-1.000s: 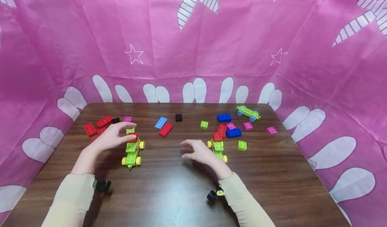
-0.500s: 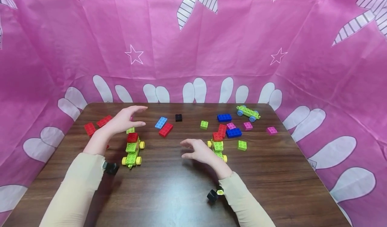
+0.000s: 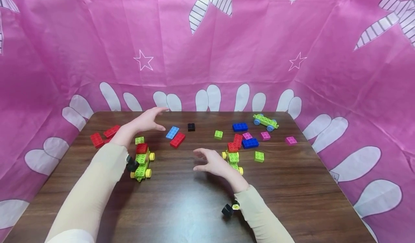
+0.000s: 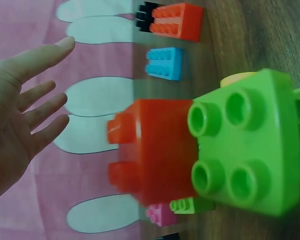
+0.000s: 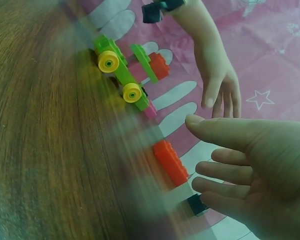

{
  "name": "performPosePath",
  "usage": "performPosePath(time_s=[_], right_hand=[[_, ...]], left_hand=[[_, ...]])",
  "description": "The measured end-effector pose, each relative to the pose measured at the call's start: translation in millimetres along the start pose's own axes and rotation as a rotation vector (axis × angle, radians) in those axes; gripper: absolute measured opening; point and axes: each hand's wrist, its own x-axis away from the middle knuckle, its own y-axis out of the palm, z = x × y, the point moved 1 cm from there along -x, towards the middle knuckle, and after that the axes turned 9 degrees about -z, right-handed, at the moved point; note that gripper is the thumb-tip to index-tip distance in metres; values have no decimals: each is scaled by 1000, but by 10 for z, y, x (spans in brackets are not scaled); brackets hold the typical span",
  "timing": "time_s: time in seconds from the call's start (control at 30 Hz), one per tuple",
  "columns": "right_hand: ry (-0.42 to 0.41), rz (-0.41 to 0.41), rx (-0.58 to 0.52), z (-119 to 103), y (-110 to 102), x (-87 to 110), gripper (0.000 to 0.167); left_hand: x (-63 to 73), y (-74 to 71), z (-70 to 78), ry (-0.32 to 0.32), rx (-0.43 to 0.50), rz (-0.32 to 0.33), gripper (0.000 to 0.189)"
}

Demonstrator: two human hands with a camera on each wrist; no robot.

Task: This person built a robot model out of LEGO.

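Observation:
My left hand (image 3: 147, 121) reaches over the far left of the table, fingers extended and holding nothing. Its fingertips point toward a light blue brick (image 3: 172, 132). Below that forearm stands a green toy car (image 3: 142, 160) with yellow wheels; a red brick (image 4: 167, 150) and a green brick (image 4: 245, 145) on it loom in the left wrist view. My right hand (image 3: 212, 162) hovers at mid-table with loosely bent fingers, nothing between them. Beside it, partly covered by the wrist, is a second green car (image 3: 233, 157) with yellow wheels and a red brick on top.
Red bricks (image 3: 97, 140) lie at the left. Near the middle are a red brick (image 3: 177, 140) and a black brick (image 3: 191, 127). Blue bricks (image 3: 240, 126), pink bricks (image 3: 291, 140) and green bricks (image 3: 259, 156) are scattered right. A green car base (image 3: 266, 122) with blue wheels stands far right.
My left hand has left the red brick on the left car, rising and moving forward and to the right toward the light blue brick. My right hand has stayed put.

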Motion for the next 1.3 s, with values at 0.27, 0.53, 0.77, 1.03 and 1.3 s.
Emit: performPosePath(time_s=[0.27,0.53,0.77,1.03,1.3], right_hand=[[-20,-12,25,-8,29,12,65],[-32,-13,41,-10,35,19,68],[-30,-29,35,-12,27,21,67],[-28,-43,49,-12,37,9,66],[-23,-48,57,5,46,-7,65]], left_hand=[[-270,85,-132,-44,41,-114,81],[-464,201,-204,-71,-83,-250,79],[-577,323,-221,-99,-181,-359,78],[-652,402,-258,-84,-239,-376,71],[-653,420,-220,-138,-219,-379,71]])
